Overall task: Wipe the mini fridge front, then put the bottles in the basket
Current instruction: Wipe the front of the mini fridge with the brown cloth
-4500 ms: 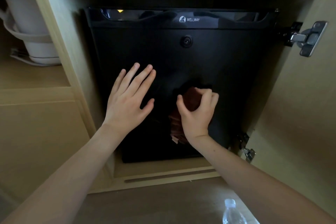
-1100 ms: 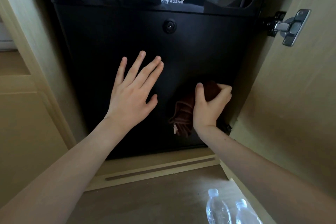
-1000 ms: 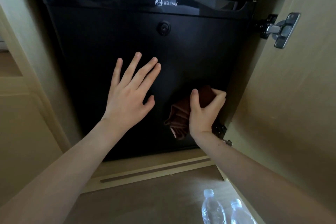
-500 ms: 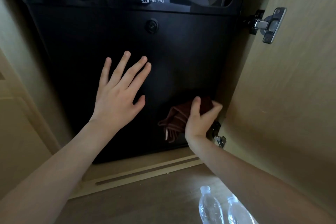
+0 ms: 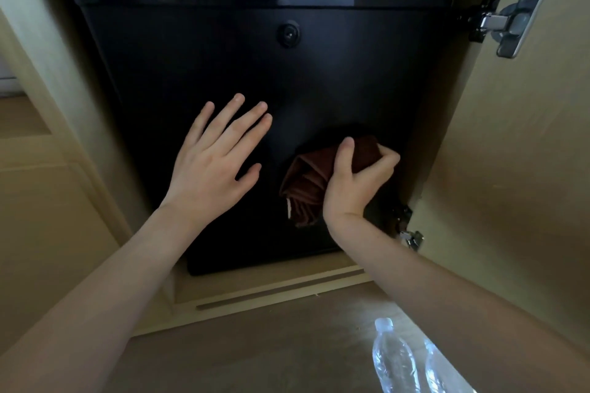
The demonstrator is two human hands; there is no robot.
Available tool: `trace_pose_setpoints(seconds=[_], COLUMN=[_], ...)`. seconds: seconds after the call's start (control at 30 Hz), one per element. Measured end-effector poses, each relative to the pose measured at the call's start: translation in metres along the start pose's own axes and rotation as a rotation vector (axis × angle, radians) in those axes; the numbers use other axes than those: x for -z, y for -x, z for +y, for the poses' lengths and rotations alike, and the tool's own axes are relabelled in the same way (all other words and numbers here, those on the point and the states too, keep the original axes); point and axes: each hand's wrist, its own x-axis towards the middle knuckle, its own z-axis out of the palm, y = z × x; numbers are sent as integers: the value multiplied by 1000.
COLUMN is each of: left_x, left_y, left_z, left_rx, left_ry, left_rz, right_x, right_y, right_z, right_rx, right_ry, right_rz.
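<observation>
The black mini fridge sits inside a wooden cabinet, its door facing me. My left hand lies flat on the door with fingers spread, left of centre. My right hand grips a bunched brown cloth and presses it against the lower right of the door. Two clear plastic bottles stand on the floor at the bottom right: one with a white cap and a second partly behind my right forearm. No basket is in view.
The open cabinet door stands at the right, with metal hinges at the top and bottom. The cabinet side panel flanks the fridge on the left. A wooden plinth runs below, above the brown floor.
My right hand with the cloth slid down to the door's lower right corner, then back up a little. My left hand stayed flat on the door. The view shifted slightly.
</observation>
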Motion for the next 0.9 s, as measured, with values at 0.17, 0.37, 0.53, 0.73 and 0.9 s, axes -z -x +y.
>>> trace_pose_setpoints(seconds=[0.17,0.37,0.53,0.73,0.9], left_x=[13,26,26,30,32], left_y=[16,28,30,33,44], left_z=[-30,-51,-49,-51,-52], left_rx=[-69,-28,-12,6,57], left_ry=[-35,-40,3,-1,3], left_rz=[-54,-34,-39,-84,-70], right_x=[20,-28,-41,-22,-57], right_y=[37,34,70,97,86], right_z=[38,-19,-3,30,-14], right_rx=[-109,49,26,-57,118], right_ry=[186,16,52,177,33], right_rz=[-124,-164,-132,-256,-193])
